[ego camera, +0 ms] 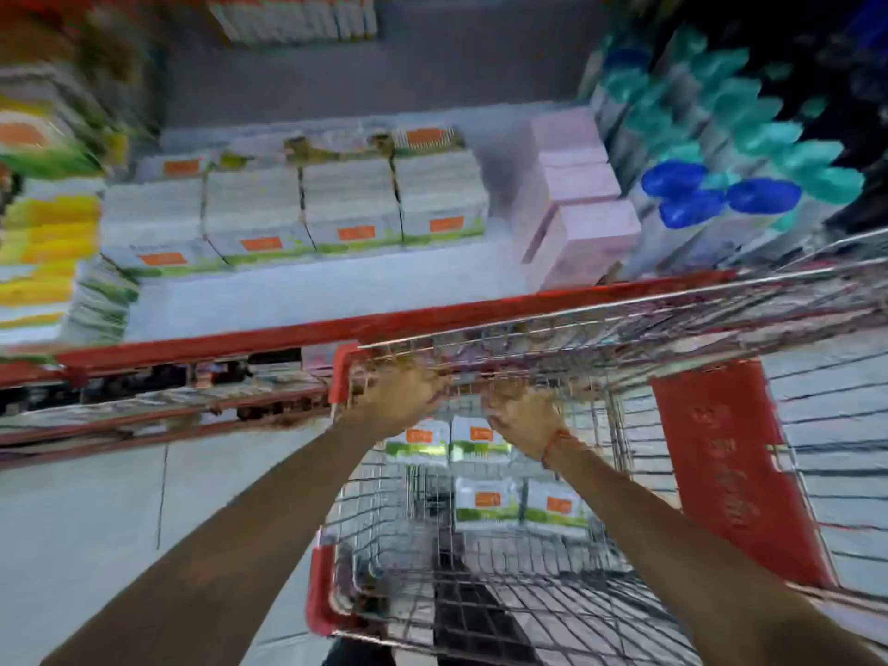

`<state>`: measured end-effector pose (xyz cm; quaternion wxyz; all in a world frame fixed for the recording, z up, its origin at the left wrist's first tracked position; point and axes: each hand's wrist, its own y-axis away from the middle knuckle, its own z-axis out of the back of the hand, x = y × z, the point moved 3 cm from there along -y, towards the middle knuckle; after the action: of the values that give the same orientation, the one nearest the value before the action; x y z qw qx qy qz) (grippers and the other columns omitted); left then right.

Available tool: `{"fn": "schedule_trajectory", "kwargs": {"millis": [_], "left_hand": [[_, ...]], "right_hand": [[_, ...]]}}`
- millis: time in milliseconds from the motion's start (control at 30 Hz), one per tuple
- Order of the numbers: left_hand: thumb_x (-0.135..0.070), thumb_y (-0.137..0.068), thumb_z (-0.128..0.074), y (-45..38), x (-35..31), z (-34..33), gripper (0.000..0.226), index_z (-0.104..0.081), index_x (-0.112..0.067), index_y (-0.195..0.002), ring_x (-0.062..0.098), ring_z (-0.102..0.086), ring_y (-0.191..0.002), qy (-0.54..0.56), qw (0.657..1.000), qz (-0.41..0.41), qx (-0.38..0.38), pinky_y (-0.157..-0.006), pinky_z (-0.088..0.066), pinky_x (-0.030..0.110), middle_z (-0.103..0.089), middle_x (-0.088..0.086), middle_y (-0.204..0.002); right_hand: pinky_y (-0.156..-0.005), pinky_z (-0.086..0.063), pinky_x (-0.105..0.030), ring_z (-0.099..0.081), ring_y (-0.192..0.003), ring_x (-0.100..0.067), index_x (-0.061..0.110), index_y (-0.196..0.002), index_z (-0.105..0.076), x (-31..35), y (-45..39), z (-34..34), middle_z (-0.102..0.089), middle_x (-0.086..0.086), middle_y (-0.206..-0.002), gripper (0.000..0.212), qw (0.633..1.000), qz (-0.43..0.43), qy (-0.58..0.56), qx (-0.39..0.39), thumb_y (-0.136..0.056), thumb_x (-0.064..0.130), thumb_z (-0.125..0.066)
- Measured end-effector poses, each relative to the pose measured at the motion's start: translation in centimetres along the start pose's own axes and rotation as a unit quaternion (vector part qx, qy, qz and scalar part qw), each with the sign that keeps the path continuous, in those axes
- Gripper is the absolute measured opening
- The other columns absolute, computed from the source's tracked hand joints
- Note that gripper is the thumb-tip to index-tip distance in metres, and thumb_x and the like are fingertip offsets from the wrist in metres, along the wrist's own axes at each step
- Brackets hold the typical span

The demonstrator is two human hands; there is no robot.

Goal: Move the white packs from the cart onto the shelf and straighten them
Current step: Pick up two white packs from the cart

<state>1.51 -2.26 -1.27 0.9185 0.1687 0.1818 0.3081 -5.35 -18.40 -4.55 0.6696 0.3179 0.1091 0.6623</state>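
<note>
Several white packs with orange labels and green strips lie in the wire cart [485, 612]; two [473, 443] sit just under my wrists and two more [521, 506] lie nearer to me. My left hand [401, 394] and my right hand [524, 420] reach down into the cart's far end, fingers curled. Motion blur hides whether they grip anything. On the shelf [312, 300] beyond, rows of the same white packs [351, 204] stand side by side towards the back.
Pink boxes [579, 223] stand right of the shelved packs, then bottles with blue and teal caps [721, 185]. Yellow packs [48, 242] fill the left. A red shelf edge [240, 338] runs across. The cart's red child seat flap [730, 473] is at right.
</note>
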Motion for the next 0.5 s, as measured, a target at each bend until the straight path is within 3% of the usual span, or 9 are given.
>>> {"fn": "schedule_trajectory", "kwargs": {"millis": [67,167,233,300,367,433,500], "left_hand": [[-0.025,-0.096,-0.046,-1.9,1.1,-3.4,0.041,-0.043,-0.015,-0.136,0.032,-0.051,-0.121,-0.013,0.997,0.052,0.059,-0.095,-0.051,0.042,-0.053,0.013,-0.134],[-0.04,-0.069,-0.078,-3.2,2.3,-8.0,0.072,-0.051,-0.01,-0.128,0.032,-0.057,-0.114,-0.023,0.992,0.112,0.057,-0.089,-0.052,0.034,-0.058,0.013,-0.129],[-0.037,-0.073,-0.076,-3.8,2.8,-11.6,0.089,-0.03,-0.003,-0.141,0.033,-0.037,-0.135,-0.012,0.987,0.117,0.109,-0.111,-0.034,0.039,-0.036,0.018,-0.148],[-0.035,-0.075,-0.075,-4.3,3.0,-13.7,0.099,-0.014,-0.002,-0.146,0.032,-0.019,-0.144,-0.013,0.976,0.135,0.171,-0.121,-0.016,0.042,-0.018,0.018,-0.156],[-0.03,-0.072,-0.078,-4.5,2.9,-14.6,0.098,-0.017,-0.002,-0.144,0.031,-0.019,-0.143,0.0,0.975,0.153,0.164,-0.121,-0.013,0.041,-0.019,0.018,-0.155],[-0.024,-0.068,-0.081,-4.5,2.6,-14.5,0.095,-0.024,-0.003,-0.141,0.034,-0.032,-0.137,0.041,0.974,0.17,0.145,-0.117,-0.027,0.04,-0.033,0.02,-0.148],[-0.017,-0.068,-0.081,-4.1,2.6,-14.5,0.087,-0.028,-0.006,-0.136,0.033,-0.051,-0.119,0.072,0.97,0.192,0.131,-0.099,-0.049,0.04,-0.054,0.018,-0.13]], "right_hand": [[-0.091,-0.044,-0.016,-0.038,-0.133,-0.031,-0.002,-0.139,-0.034,-1.3,-2.0,-2.5,-0.037,-0.02,-0.147,0.043,0.995,-0.016,-0.057,0.085,-0.099,0.014,-0.041],[-0.117,-0.021,-0.032,-0.018,-0.144,-0.028,0.005,-0.148,-0.011,-3.5,-4.5,-5.7,-0.018,-0.017,-0.157,0.067,0.996,-0.028,-0.014,0.08,-0.096,0.023,-0.05],[-0.122,-0.011,-0.036,-0.006,-0.147,-0.028,0.003,-0.148,-0.002,-4.5,-5.9,-7.7,-0.007,-0.016,-0.159,0.085,0.995,-0.024,0.018,0.094,-0.09,0.034,-0.057],[-0.122,-0.01,-0.041,0.0,-0.147,-0.027,0.005,-0.148,-0.003,-4.9,-7.0,-9.0,-0.001,-0.014,-0.16,0.096,0.993,-0.005,0.039,0.11,-0.084,0.041,-0.064],[-0.122,-0.012,-0.04,-0.004,-0.147,-0.026,0.006,-0.146,-0.015,-4.9,-7.3,-9.6,-0.006,-0.013,-0.159,0.094,0.993,0.011,0.04,0.107,-0.077,0.038,-0.071],[-0.118,-0.024,-0.035,-0.021,-0.144,-0.029,0.003,-0.141,-0.027,-4.8,-7.8,-9.7,-0.023,-0.017,-0.154,0.092,0.994,0.014,0.004,0.104,-0.07,0.031,-0.079],[-0.096,-0.046,-0.029,-0.051,-0.123,-0.031,0.001,-0.131,-0.033,-4.8,-7.7,-9.5,-0.052,-0.019,-0.131,0.079,0.993,-0.01,-0.043,0.108,-0.07,0.022,-0.079]]}}
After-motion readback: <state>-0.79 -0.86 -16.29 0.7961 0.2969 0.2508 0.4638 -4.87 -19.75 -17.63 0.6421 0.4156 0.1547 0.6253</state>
